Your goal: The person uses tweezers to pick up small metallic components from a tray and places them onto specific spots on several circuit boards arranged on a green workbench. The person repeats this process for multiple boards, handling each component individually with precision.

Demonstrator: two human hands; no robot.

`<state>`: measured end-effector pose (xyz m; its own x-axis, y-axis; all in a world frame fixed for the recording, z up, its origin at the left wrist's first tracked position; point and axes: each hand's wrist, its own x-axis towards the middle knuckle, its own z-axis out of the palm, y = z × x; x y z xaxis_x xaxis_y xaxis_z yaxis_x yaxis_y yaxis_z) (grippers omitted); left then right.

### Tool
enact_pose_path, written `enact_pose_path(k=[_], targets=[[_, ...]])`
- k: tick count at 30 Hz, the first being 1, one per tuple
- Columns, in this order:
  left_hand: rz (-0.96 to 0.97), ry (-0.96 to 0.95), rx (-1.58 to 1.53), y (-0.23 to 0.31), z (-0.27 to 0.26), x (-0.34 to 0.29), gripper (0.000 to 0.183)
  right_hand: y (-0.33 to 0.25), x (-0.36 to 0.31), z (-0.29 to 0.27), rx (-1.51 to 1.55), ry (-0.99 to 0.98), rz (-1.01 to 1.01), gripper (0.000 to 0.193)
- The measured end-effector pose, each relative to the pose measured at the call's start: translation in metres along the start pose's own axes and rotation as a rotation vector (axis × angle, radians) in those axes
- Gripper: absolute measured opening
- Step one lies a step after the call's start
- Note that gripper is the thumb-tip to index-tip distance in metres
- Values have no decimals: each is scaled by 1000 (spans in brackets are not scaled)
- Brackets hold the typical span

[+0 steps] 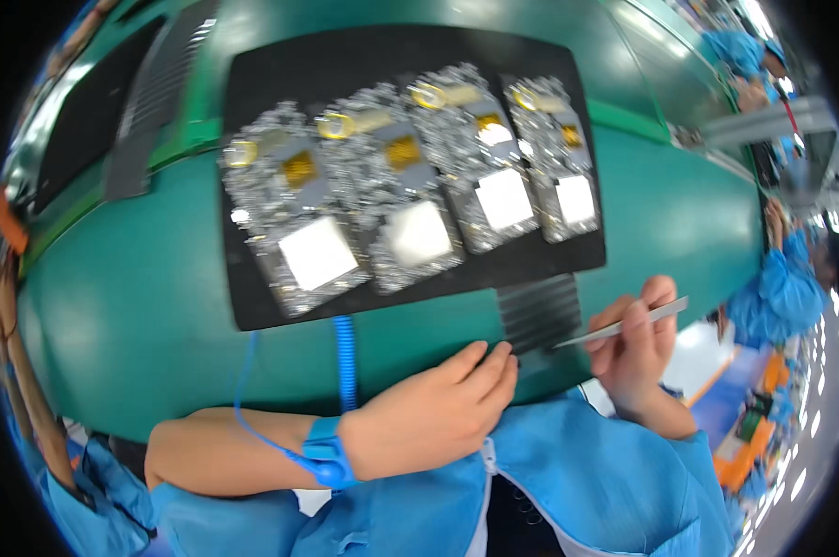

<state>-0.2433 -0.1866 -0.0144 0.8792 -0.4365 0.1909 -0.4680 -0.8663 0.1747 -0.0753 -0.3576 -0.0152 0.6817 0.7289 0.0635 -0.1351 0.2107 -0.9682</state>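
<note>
My right hand [635, 348] grips metal tweezers [624, 330], their tip pointing left over the lower edge of a dark ribbed sheet [538, 314]. My left hand [433, 408] reaches in from the left, its fingers close together at the sheet's lower left corner; the thumb is hidden. The sheet lies just below a black mat [410, 283]. Several circuit boards [396, 176] stand in a slanting row on this mat, blurred, each with a yellow ring, a gold-brown square and a white square pad.
A blue wrist strap [329, 452] circles my left wrist, with a thin cord. A coiled blue cable [345, 357] runs below the mat. Black panels [90, 102] lie at the far left of the green table [141, 278]. Other people in blue work at both sides.
</note>
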Motion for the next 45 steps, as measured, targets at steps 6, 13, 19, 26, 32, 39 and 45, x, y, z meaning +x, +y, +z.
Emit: enact_pose_path(k=[6,13,19,26,32,39,45], targets=[[-739,48,515,-9,-28,-24,52,7,93,95,66,-62,160,17],[-731,11,707,-19,-8,-44,48,51,117,158,42,-259,226,22],[-665,12,743,-24,-4,-49,43,53,114,157,-4,-233,221,21],[-668,27,753,-25,-1,-50,42,54,116,158,-51,-255,199,20],[-675,13,740,-25,-5,-49,42,54,116,159,-33,-244,195,21],[-721,21,624,-26,-13,-49,38,54,118,158,-24,-253,197,21],[-760,11,563,-25,-22,-50,32,53,118,157,-14,-252,219,20]])
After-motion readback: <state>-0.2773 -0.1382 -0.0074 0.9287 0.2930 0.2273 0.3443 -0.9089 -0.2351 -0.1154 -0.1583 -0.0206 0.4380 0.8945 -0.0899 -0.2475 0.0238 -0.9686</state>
